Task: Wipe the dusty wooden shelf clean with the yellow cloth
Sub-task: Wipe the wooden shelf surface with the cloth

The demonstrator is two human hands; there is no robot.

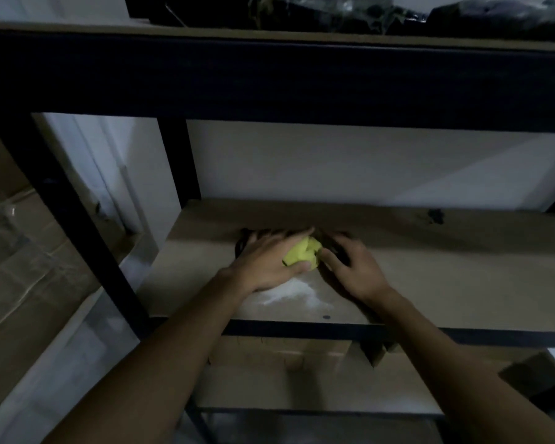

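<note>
Left hand and right hand close together, both gripping bunched yellow cloth on wooden shelf, white dust patch just beside.

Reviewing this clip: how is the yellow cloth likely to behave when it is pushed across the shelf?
The yellow cloth is bunched into a crumpled wad between the left hand and right hand, so it is probably soft and floppy. It looks light for its size. Pushed through the white dust patch on the wooden shelf, it would likely drag and deform, not roll.
</note>
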